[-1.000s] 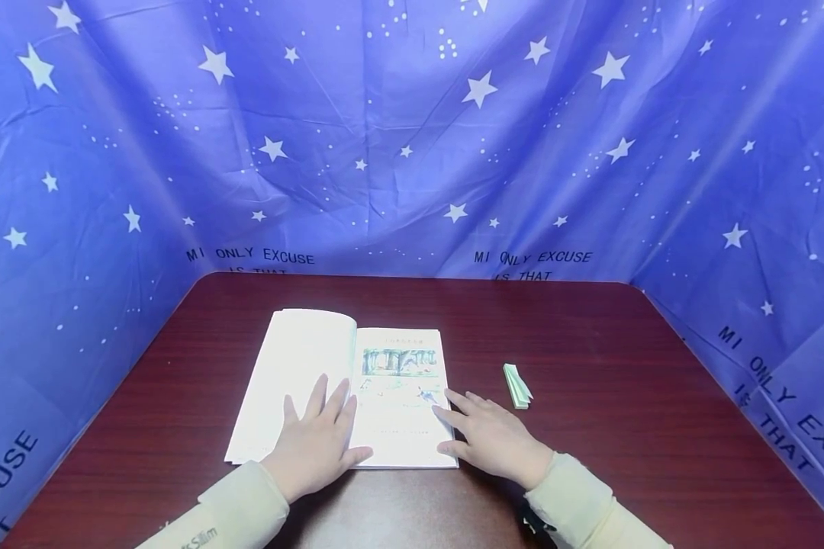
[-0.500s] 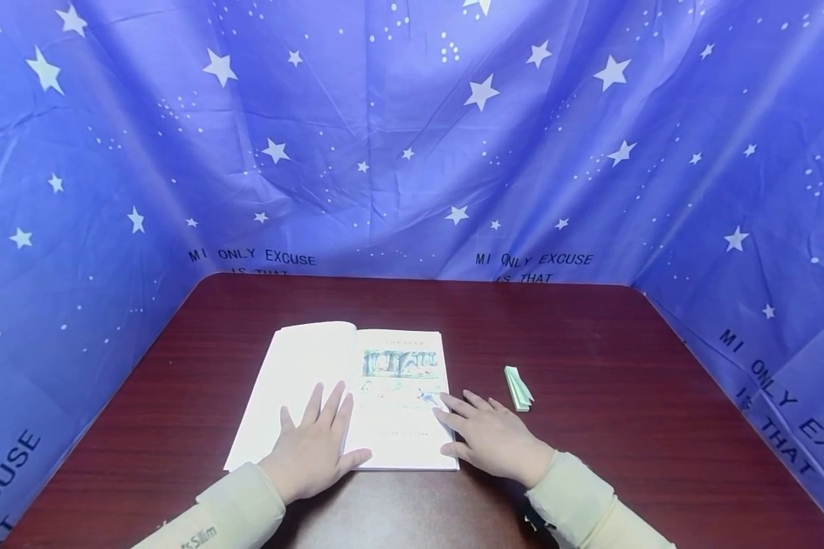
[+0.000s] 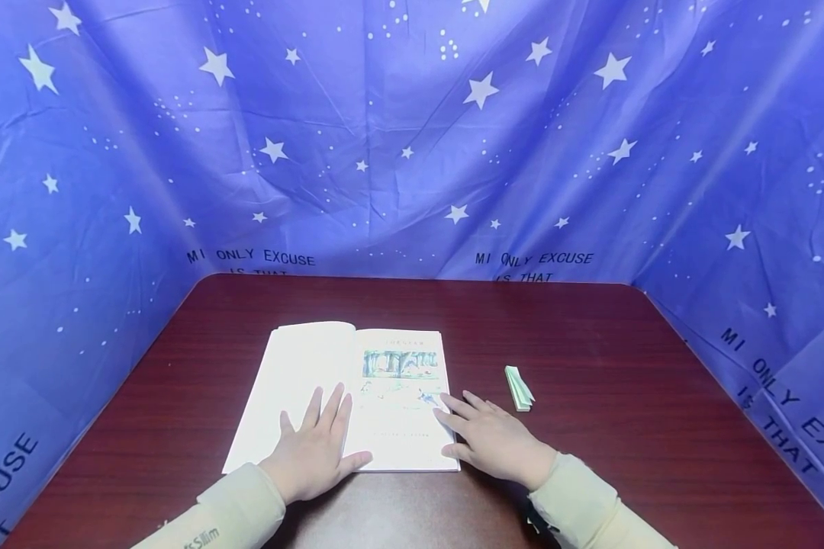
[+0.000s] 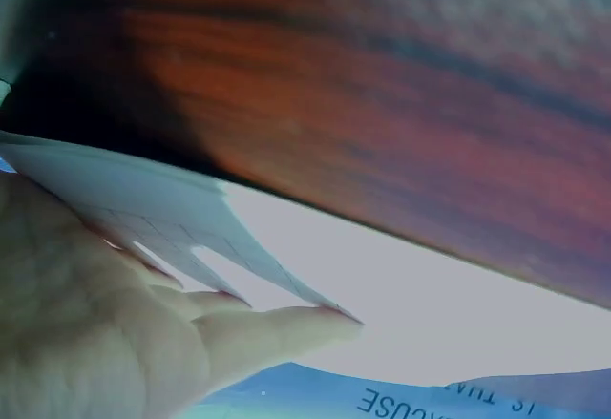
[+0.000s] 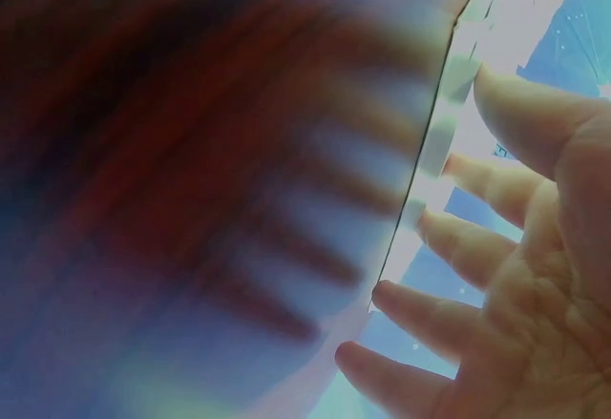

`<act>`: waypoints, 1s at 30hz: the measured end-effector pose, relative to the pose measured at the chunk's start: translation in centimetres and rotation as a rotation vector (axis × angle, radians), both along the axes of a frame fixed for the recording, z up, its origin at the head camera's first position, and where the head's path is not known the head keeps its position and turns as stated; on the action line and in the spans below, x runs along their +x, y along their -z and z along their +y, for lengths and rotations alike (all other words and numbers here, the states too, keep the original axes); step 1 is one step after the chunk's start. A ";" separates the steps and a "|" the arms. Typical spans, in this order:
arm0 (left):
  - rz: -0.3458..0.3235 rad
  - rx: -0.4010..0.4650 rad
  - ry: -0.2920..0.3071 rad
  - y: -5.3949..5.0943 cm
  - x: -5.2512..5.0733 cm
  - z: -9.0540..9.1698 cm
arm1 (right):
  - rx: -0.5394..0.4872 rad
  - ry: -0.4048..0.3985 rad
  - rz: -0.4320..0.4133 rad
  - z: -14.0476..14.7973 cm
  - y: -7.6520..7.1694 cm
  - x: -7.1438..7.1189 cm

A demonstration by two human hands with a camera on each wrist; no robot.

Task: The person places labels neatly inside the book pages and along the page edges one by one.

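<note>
1. Book (image 3: 401, 451), lying spread on the tabletop (image 3: 590, 343), left of centre and toward the person; left hand (image 3: 312, 451) on it, right hand (image 3: 497, 444) at its outer edge.
2. Left hand: straight, splayed fingers, gripping nothing. Lies palm down over the left page (image 3: 302, 354), thumb across the fold onto the lower inner corner opposite; presumably so placed to weigh down the leaves near the spine.
3. Right hand: fingers extended and fanned, no grip. Thumb and two fingertips reach over the outer margin of the right page (image 3: 398, 419); likely there to steady that side.
4. Right page: white, lies nearly flat; coloured woodland picture (image 3: 400, 364) in a band beneath a heading, fainter figures lower, a line of print near the foot, too small to read.
5. Left page: glaring white, no print discernible, bowed upward toward the spine.
6. Pale-green paper pad (image 3: 519, 390), leaves fanned, right of the book, just beyond the right hand, untouched; apparently set aside within reach.
7. Blue cloth (image 3: 364, 99), starred and lettered, hung behind the tabletop and at both sides, seemingly as a screen.
</note>
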State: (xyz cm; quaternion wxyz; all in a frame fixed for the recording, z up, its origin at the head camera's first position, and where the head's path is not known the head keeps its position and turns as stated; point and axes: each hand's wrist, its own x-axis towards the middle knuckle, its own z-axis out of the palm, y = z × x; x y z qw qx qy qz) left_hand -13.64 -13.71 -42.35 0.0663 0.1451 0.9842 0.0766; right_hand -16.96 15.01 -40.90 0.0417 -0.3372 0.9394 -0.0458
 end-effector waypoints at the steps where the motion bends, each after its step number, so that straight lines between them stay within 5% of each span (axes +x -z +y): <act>1: 0.001 -0.003 0.003 0.0 0.0 0.0 | -0.005 -0.002 -0.004 0.0 0.0 0.0; 19: 0.155 -0.117 0.048 0.5 0.1 0.1 | -0.054 -0.073 0.157 0.6 -1.5 -0.4; 30: 0.127 -0.100 0.059 0.2 0.0 0.1 | -0.155 0.008 0.285 1.8 -2.9 -1.1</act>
